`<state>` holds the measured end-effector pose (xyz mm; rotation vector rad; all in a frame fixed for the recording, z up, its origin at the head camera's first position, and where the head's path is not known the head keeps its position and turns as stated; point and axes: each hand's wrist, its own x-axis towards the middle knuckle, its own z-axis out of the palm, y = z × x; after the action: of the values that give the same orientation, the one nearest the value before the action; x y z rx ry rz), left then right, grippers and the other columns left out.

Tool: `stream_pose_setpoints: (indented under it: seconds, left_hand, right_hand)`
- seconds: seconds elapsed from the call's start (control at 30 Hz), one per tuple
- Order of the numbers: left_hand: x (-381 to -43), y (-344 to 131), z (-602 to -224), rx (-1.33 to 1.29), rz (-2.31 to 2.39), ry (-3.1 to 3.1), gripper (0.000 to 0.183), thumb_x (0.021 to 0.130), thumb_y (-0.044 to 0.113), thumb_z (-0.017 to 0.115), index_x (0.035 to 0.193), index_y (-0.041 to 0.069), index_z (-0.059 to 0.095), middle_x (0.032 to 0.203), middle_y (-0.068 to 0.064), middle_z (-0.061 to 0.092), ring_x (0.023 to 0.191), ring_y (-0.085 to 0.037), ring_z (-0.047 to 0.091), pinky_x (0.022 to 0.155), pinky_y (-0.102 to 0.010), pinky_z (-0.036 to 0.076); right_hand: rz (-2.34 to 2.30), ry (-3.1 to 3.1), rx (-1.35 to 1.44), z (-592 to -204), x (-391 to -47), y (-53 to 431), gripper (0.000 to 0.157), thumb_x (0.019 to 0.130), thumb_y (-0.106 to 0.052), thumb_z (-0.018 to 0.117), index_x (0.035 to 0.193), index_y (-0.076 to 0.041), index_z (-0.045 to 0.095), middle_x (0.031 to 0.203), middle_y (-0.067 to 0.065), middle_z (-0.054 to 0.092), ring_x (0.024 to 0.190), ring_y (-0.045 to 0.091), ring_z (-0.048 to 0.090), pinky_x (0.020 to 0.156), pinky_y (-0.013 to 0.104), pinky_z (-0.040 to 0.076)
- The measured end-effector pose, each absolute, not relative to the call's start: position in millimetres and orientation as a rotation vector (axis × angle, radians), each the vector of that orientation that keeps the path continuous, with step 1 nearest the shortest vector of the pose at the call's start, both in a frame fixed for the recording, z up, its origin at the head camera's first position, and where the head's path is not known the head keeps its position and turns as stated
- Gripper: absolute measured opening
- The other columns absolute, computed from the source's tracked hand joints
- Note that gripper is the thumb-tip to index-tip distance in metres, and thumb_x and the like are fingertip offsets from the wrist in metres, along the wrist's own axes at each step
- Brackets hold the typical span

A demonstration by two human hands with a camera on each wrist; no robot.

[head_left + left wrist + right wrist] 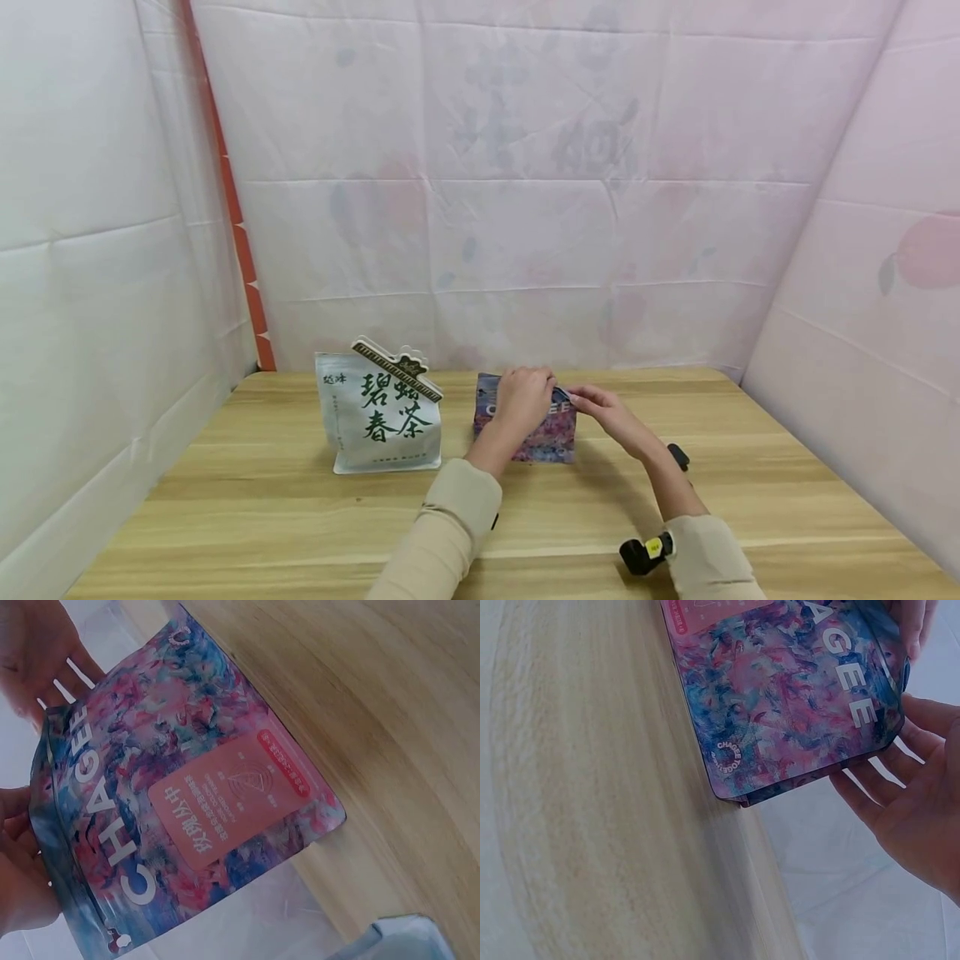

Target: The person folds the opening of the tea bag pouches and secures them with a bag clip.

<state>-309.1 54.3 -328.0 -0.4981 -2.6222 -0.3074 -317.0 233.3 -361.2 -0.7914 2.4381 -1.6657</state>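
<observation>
A blue-pink painted CHAGEE tea pouch point(552, 436) stands upright on the table, its printed front also large in the left wrist view. My left hand point(527, 398) reaches over the front of the pouch and grips its top edge, covering some of the lettering. At the top right corner, my right hand point(602, 408) pinches the edge. The right wrist view shows the right hand's fingers point(880, 778) reaching behind that corner, close to the left hand point(913, 626). The top corner there looks bent.
Left of the painted pouch stands a white tea bag point(386, 433) with a large clip point(401, 369) slanted across its top right corner. A wooden table point(262, 508) lies beneath both. White printed cloth point(517, 208) hangs behind and at both sides.
</observation>
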Motion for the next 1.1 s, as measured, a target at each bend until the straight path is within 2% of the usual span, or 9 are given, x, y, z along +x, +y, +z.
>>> stream_pose_setpoints:
  seconds: [0.13,0.27,0.5,0.73,0.9,1.1]
  left_hand:
    - [-308.8,53.8,-329.1,-0.494,-0.320,-2.617,0.019,0.095,0.029,0.051,0.096,0.023,0.069,0.089,0.011,0.066,0.083,-0.010,0.059,0.078,-0.026,0.040]
    - [-309.5,53.5,-329.5,-0.490,-0.336,-2.611,0.017,0.094,0.028,0.053,0.095,0.024,0.070,0.089,0.011,0.066,0.082,-0.010,0.059,0.076,-0.026,0.040]
    - [-309.9,54.0,-328.1,-0.479,-0.338,-2.640,0.014,0.093,0.026,0.056,0.095,0.025,0.070,0.087,0.011,0.066,0.080,-0.010,0.058,0.074,-0.024,0.038]
    - [-309.1,53.6,-323.8,-0.474,-0.370,-2.691,0.015,0.093,0.024,0.055,0.096,0.025,0.070,0.086,0.011,0.066,0.077,-0.010,0.058,0.072,-0.024,0.038]
    - [-310.0,53.3,-321.8,-0.462,-0.383,-2.731,0.015,0.093,0.026,0.055,0.096,0.026,0.070,0.085,0.011,0.065,0.074,-0.009,0.056,0.069,-0.023,0.036]
    - [-310.2,52.6,-321.7,-0.465,-0.405,-2.736,0.017,0.093,0.027,0.054,0.096,0.024,0.071,0.084,0.010,0.065,0.075,-0.010,0.057,0.076,-0.025,0.039]
  right_hand:
    - [-1.653,2.460,-0.797,-362.3,-317.7,232.5,0.040,0.099,-0.021,0.042,0.126,0.009,0.045,0.124,0.025,0.048,0.116,0.039,0.042,0.098,0.057,0.025]
    - [-1.639,2.491,-0.796,-362.9,-318.0,232.0,0.039,0.098,-0.019,0.046,0.126,0.008,0.046,0.122,0.024,0.050,0.113,0.036,0.046,0.097,0.052,0.031]
    - [-1.580,2.602,-0.806,-364.1,-318.4,230.1,0.035,0.096,-0.017,0.050,0.122,0.007,0.052,0.113,0.020,0.057,0.102,0.031,0.054,0.084,0.041,0.044]
    - [-1.534,2.768,-0.819,-364.7,-320.8,223.0,0.029,0.092,-0.012,0.057,0.112,0.009,0.060,0.103,0.019,0.063,0.091,0.026,0.060,0.076,0.040,0.049]
    - [-1.561,2.896,-0.685,-367.5,-321.6,213.6,0.022,0.087,-0.006,0.062,0.103,0.009,0.065,0.094,0.017,0.066,0.084,0.026,0.062,0.069,0.031,0.050]
    - [-1.659,2.928,-0.494,-369.3,-320.7,207.5,0.019,0.084,-0.006,0.066,0.098,0.006,0.069,0.091,0.017,0.067,0.083,0.026,0.063,0.068,0.031,0.051]
